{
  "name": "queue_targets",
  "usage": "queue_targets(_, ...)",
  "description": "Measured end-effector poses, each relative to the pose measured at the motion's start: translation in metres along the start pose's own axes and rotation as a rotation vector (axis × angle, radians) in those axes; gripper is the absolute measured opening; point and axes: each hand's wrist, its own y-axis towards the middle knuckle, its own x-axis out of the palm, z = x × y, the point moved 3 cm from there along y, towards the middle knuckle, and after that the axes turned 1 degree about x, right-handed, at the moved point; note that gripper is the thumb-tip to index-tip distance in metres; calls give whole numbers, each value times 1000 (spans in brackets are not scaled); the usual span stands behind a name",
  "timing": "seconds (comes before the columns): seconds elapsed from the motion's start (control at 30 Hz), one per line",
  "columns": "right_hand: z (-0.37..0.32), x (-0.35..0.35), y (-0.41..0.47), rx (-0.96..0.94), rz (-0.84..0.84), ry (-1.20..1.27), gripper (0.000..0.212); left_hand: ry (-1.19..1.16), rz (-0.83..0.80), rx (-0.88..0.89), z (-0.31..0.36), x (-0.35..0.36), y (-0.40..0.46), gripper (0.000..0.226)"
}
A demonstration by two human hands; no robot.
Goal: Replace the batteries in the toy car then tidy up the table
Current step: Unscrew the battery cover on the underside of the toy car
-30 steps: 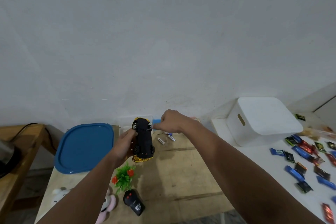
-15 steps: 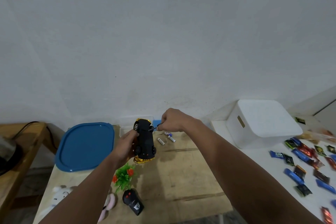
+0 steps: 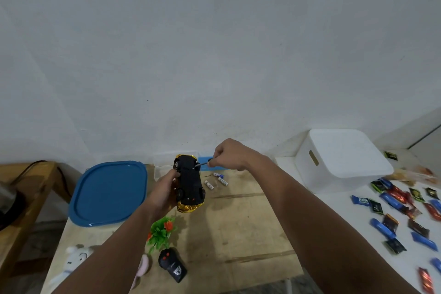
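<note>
Your left hand point(image 3: 164, 192) grips the toy car point(image 3: 189, 180), held upside down above the wooden table point(image 3: 238, 222). Your right hand point(image 3: 229, 155) pinches a small screwdriver point(image 3: 202, 163) whose tip meets the car's underside. Three batteries point(image 3: 216, 180) lie on the table just right of the car, and the remote point(image 3: 172, 265) sits nearer you.

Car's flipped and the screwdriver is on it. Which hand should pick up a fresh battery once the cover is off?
Probably the right hand: the batteries lie just below it on the table, while the left hand grips the toy car. It must drop the screwdriver first.
</note>
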Motion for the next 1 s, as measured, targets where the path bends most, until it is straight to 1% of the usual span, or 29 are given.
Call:
queue_targets(0.07,12,-6,-2,35,61,161,27,-12,3,-8,-1,-2,3,43)
queue_targets(0.13,36,-5,-2,118,180,326,26,-18,9,-15,-2,-5,7,40)
queue_targets(0.2,68,9,-1,204,249,384,21,-27,14,-25,-5,-8,10,39)
queue_targets(0.27,105,36,1,282,223,308,22,-30,22,-34,-8,-10,15,39)
queue_targets(0.37,163,86,9,399,119,200,21,-16,50,-53,-13,-9,25,39)
queue_targets(0.47,200,125,17,461,92,36,25,8,62,-73,-22,-8,39,39)
queue_targets(0.53,210,145,27,453,105,-23,21,28,86,-88,-29,-9,50,35)
queue_targets(0.63,215,165,44,480,191,-16,14,51,105,-111,-40,-11,68,32)
queue_targets(0.7,216,175,58,495,224,-10,17,53,111,-123,-51,-14,81,31)
queue_targets(0.77,216,182,73,473,238,-28,22,61,121,-129,-58,-16,89,32)
queue_targets(0.9,216,190,91,403,219,-159,23,45,131,-149,-66,-20,98,35)
queue_targets(1.0,212,182,91,386,219,-123,31,35,153,-143,-68,-21,99,32)
